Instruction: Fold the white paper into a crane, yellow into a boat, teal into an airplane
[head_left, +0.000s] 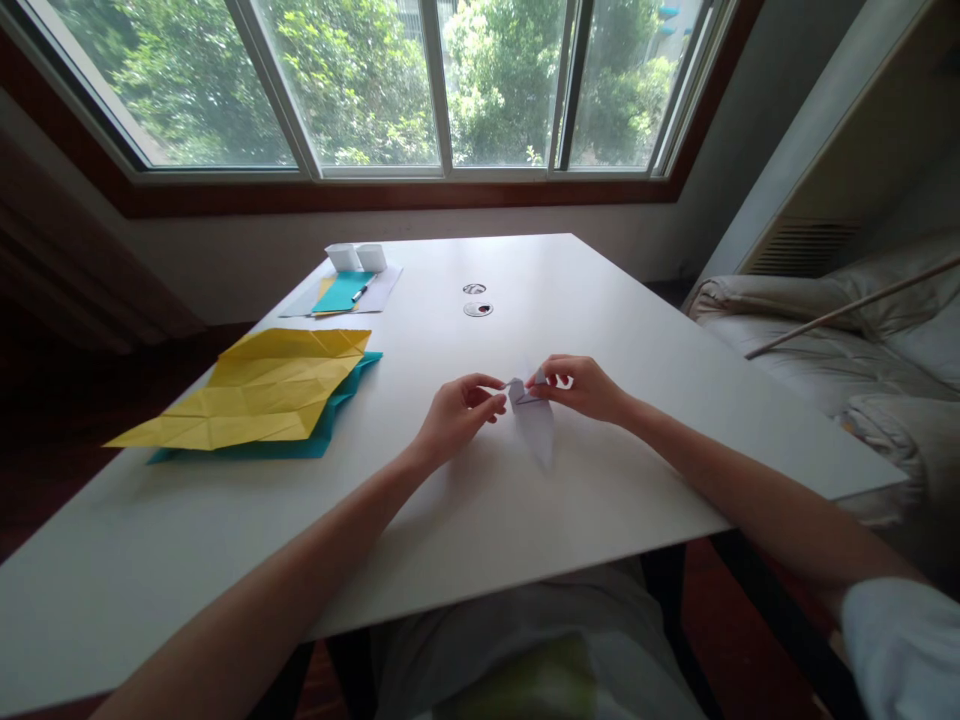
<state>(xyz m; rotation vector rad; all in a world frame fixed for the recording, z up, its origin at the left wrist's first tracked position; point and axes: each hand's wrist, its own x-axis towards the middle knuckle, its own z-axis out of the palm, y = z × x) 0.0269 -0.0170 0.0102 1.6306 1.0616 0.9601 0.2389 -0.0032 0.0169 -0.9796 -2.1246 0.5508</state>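
Observation:
A small folded piece of white paper (pixel 534 425) is held just above the white table (pixel 420 520), its pointed end toward me. My left hand (pixel 463 410) pinches its upper left corner between thumb and forefinger. On the other side, my right hand (pixel 577 388) grips the upper right part, thumb and fingers closed on a small upright flap. A fold line crosses the paper near its top. The fine shape of the folds is too blurred to make out.
Creased yellow paper (pixel 270 385) lies over teal paper (pixel 337 405) on the left. Two white paper boxes (pixel 356 257), a teal sheet (pixel 343 292) and a pen (pixel 361 291) are farther back. Two round stickers (pixel 478 309) lie mid-table. A sofa (pixel 810 330) stands at right.

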